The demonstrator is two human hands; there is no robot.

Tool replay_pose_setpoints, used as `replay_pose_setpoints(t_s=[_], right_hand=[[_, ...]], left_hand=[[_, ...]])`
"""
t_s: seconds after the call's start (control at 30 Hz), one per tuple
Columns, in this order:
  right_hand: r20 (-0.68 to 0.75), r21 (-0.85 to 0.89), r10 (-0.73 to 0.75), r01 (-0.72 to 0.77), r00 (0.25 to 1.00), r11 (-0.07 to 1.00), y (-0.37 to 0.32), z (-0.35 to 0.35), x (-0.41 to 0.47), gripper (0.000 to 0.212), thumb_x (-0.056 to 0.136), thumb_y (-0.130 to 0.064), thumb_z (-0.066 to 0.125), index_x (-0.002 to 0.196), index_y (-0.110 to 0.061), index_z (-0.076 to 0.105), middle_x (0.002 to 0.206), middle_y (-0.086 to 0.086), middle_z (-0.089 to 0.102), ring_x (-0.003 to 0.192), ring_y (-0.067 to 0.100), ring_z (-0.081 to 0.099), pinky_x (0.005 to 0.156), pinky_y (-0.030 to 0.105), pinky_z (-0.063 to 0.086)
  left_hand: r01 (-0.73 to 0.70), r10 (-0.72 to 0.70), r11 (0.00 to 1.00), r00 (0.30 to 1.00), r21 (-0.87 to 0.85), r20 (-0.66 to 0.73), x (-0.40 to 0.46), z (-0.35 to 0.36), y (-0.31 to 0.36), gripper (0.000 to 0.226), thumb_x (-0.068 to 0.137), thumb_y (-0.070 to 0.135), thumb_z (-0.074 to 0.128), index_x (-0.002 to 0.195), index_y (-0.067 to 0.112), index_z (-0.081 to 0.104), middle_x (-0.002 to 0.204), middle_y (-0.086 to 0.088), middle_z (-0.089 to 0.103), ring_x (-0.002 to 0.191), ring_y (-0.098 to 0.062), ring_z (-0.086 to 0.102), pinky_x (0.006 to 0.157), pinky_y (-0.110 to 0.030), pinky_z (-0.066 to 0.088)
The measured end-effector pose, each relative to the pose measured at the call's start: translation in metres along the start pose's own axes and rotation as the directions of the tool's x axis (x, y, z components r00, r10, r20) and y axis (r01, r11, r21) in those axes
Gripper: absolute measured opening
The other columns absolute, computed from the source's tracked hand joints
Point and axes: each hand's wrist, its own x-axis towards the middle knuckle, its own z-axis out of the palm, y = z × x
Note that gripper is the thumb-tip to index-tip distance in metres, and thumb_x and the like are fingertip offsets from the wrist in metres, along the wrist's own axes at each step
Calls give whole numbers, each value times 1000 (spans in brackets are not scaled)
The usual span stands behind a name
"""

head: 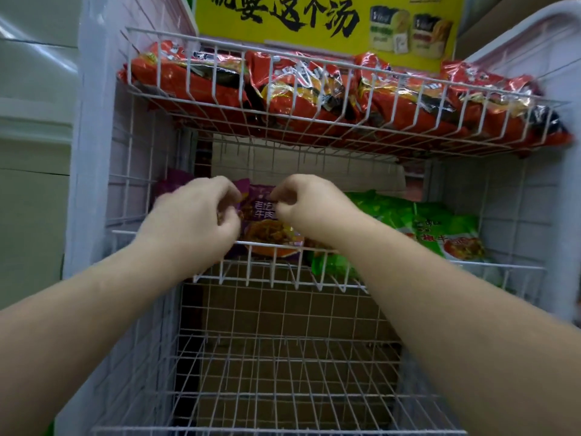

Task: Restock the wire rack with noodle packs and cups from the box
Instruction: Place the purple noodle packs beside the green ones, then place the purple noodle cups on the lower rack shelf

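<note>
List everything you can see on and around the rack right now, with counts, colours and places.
white wire rack: one, three shelves in view.
red noodle packs: about four, filling the top shelf.
purple noodle pack: at least one, middle shelf, left.
green noodle packs: count unclear, middle shelf, right.
bottom shelf: one, white, no packs visible.
yellow printed sign: one, above the rack.
left hand: grips the purple pack.
right hand: pinches the same pack.

Yellow cardboard header sign [327,20] atop rack: black brush characters "就要这个汤". Purple noodle pack [267,215]: partial white characters "牛肉". Green noodle pack [440,234]: print unreadable.
</note>
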Motion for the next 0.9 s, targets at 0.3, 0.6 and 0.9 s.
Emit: replay_pose_setpoints(t_s=[0.3,0.6,0.9], right_hand=[[118,132,45,-61,992,989,99,-99,-117,16,86,-41,72,101,-34,73,86,-10,73,76,3,68,65,19,52],[362,132,351,-420,864,898,256,-141,-265,11,89,-34,70,100,-31,70,88,-10,76,74,9,72,65,27,56],[469,62,583,-683,664,728,386,-145,-401,13,90,-29,71,102,-31,70,85,-8,74,76,9,73,68,28,58]], left_hand=[[-152,193,948,973,-278,124,-39,40,141,9,90,31,54,97,33,59,75,12,58,63,-5,54,55,-33,48],[-73,314,912,756,-403,574,-112,151,281,9,90,36,56,96,36,63,71,17,66,66,5,59,53,-22,42],[197,287,876,523,-441,803,-188,233,396,10,95,30,54,97,37,62,74,10,73,56,-2,66,53,-22,51]])
